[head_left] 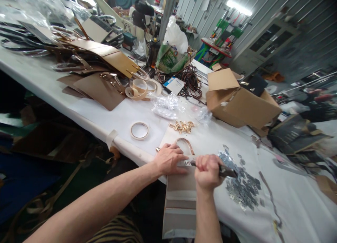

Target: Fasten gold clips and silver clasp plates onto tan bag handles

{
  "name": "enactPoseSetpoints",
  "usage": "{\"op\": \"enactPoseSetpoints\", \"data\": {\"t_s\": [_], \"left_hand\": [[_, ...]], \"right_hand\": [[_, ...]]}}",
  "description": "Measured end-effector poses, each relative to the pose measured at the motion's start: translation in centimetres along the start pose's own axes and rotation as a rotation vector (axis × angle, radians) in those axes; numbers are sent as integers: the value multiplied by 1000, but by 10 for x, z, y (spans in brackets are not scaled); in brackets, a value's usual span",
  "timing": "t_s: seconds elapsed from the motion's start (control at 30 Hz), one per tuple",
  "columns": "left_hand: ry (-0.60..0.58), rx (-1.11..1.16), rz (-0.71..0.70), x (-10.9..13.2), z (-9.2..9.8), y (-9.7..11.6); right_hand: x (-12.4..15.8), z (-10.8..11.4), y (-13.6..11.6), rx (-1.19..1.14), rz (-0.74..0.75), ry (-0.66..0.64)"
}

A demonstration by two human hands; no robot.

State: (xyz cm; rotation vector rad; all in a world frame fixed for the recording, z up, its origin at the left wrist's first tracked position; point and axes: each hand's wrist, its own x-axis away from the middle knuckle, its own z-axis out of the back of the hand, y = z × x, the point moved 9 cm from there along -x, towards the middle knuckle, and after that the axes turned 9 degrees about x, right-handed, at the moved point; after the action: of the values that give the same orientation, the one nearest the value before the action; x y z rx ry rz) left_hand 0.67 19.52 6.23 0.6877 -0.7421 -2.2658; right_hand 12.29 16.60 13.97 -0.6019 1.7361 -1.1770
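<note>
A beige bag panel [181,187] with folded sections lies at the table's front edge, its lower part hanging towards my body. My left hand [170,159] rests on its upper end with fingers stretched out, pressing beside a small pale metal plate [187,162]. A curved brown handle [187,143] in clear wrap lies just beyond. My right hand [209,170] is wrapped round a dark hand tool [228,172]; its tip points left at the plate, and its exact kind is hidden by my fist.
Many small grey metal plates [243,187] are scattered right of my right hand. Gold hardware pieces [183,126] lie ahead, with a tape roll [139,130] to the left. A cardboard box [243,104] stands at the back right. Brown bag parts [102,90] are piled at left.
</note>
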Motion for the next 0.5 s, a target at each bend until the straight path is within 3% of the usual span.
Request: {"op": "enactPoseSetpoints", "data": {"t_s": [0.1, 0.3, 0.5], "left_hand": [[7, 1, -4, 0, -2, -2], [16, -12, -9, 0, -2, 0], [-63, 18, -47, 1, -1, -1]], "right_hand": [[-1, 2, -7, -26, 62, 32], [18, 8, 38, 41, -78, 87], [11, 41, 1, -17, -61, 214]]}}
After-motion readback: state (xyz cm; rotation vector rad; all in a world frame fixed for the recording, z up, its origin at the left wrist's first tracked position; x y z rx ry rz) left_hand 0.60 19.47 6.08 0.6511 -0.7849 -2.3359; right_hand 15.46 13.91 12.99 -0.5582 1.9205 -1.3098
